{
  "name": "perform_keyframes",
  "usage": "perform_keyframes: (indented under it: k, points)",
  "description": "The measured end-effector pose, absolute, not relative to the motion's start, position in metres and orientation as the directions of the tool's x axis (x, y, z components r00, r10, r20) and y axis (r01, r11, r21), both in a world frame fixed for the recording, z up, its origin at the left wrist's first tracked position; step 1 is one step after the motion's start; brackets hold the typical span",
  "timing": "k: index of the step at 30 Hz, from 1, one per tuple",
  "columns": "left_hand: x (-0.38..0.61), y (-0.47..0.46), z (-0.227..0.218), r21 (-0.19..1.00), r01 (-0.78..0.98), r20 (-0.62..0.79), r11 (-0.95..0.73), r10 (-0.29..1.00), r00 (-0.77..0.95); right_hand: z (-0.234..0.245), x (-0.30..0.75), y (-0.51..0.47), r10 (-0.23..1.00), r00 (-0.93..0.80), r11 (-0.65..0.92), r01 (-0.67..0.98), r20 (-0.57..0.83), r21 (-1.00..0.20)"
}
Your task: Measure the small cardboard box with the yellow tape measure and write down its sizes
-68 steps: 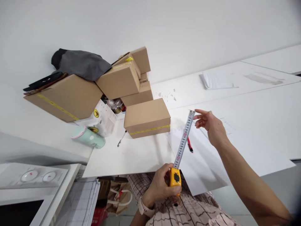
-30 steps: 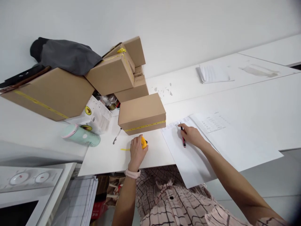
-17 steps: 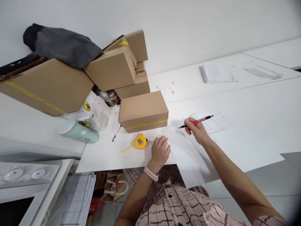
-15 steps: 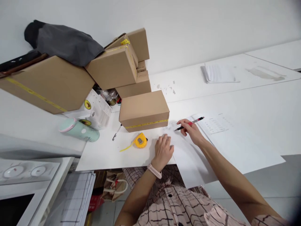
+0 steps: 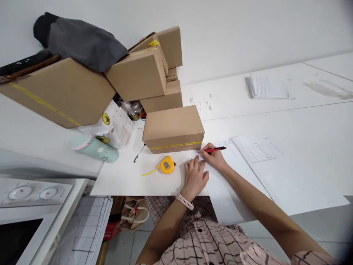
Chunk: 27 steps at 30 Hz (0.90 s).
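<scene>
The right hand (image 5: 211, 156) is closed round a pen (image 5: 217, 149) over the paper (image 5: 220, 198), angled as if for writing, while the left hand (image 5: 195, 177), loosely spread and gripping nothing, lies beside it, perhaps to steady the paper, with tape measure (image 5: 167, 165) and box (image 5: 173, 125) left of the pen grip

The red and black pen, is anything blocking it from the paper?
Nothing visible. The red and black pen is in the right hand, over the white paper sheet; the brown cardboard box sits just beside. The tip is unclear.

Txt on paper (image 5: 234, 157) & white box (image 5: 121, 127) w/ barcode (image 5: 112, 130) illegible.
</scene>
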<state>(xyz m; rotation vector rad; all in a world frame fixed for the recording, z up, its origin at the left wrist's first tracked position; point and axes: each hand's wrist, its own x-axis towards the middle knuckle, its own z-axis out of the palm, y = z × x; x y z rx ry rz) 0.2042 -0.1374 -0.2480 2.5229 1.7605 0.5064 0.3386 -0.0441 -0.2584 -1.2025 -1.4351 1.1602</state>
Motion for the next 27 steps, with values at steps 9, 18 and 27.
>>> perform_keyframes:
  k: [9,18,27]
  points:
    - [0.2037,-0.1368,-0.2484,0.226,0.906,0.251,-0.358,0.920,0.301,-0.2660,0.3365,-0.0421,0.990,-0.011,0.137,0.229,0.138,-0.964]
    - [0.2036,-0.1367,-0.2480,0.227,0.908,0.231,-0.351,0.925,0.300,-0.2664,0.3360,-0.0417,0.988,-0.016,0.149,0.270,0.150,-0.951]
    - [0.2039,-0.1366,-0.2472,0.228,0.909,0.221,-0.348,0.928,0.300,-0.2571,0.3346,-0.0440,0.992,0.002,0.121,0.276,0.126,-0.954]
